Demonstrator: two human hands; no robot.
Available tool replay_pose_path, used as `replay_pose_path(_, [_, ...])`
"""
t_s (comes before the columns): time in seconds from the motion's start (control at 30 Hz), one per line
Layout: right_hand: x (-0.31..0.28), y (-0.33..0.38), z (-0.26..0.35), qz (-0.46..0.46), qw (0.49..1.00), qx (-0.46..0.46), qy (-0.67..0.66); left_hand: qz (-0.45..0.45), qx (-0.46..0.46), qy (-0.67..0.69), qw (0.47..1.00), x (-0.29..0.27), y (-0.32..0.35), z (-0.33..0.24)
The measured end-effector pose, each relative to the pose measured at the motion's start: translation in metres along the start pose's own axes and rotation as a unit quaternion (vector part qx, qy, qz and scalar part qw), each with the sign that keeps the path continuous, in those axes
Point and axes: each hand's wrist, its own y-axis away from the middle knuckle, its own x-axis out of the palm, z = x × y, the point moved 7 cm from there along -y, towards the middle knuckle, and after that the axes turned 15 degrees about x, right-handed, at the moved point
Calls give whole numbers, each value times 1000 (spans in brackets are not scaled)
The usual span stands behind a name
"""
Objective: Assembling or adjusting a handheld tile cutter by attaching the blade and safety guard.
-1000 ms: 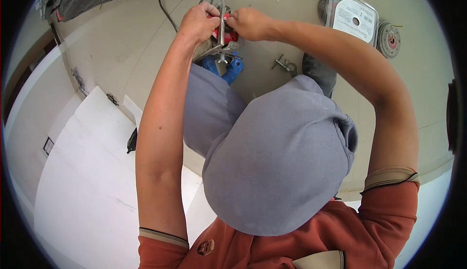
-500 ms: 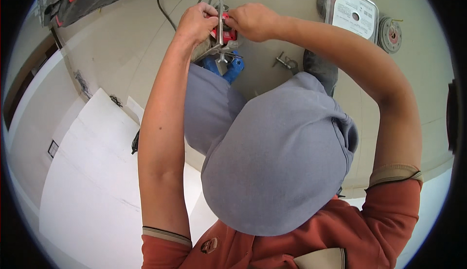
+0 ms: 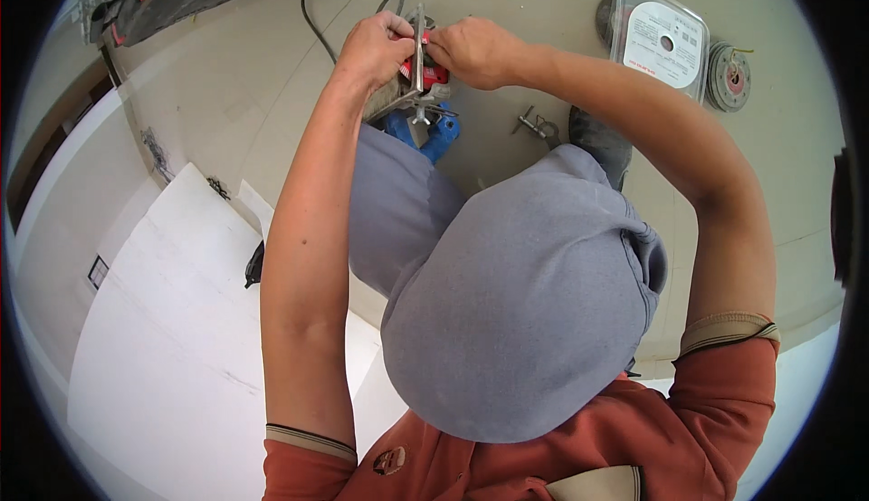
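A corded power cutter [image 3: 434, 74] with a red body, blue handle parts and a metal base plate [image 3: 419, 48] rests on the floor by my left knee, its plate standing on edge. My left hand [image 3: 371, 53] is closed at the plate's left side, thumb and fingers pinched near its upper part. From the right, my right hand [image 3: 478, 52] reaches in with bent fingers pressed against the red part beside the plate. What lies between the fingertips is hidden. A wing screw [image 3: 420, 115] shows at the plate's near end.
To the right lie a clear plastic case [image 3: 665, 39] with a white disc label and a stack of grey discs [image 3: 728, 76]. A small metal clamp piece [image 3: 538, 124] sits by my shoe [image 3: 599, 146]. A black cable [image 3: 308, 3] loops behind; a white slab [image 3: 172, 320] is at left.
The whole view has shifted slightly, so the floor items sit a little lower in it. Both hands stay at the cutter's plate, with only slight finger movement.
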Motion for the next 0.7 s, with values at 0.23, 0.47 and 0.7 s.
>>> replay_pose_path(0.23, [-11, 9, 1, -55, 994, 14, -94, 5, 2, 14, 1000, 0, 1, -1])
replay_pose_path(0.47, [-13, 13, -3, -42, 975, 34, -215, -3, -7, 12, 1000, -3, 2, 6])
replay_pose_path(0.7, [-10, 16, -16, -97, 979, 49, -174, 0, 13, -11, 1000, 0, 0, -6])
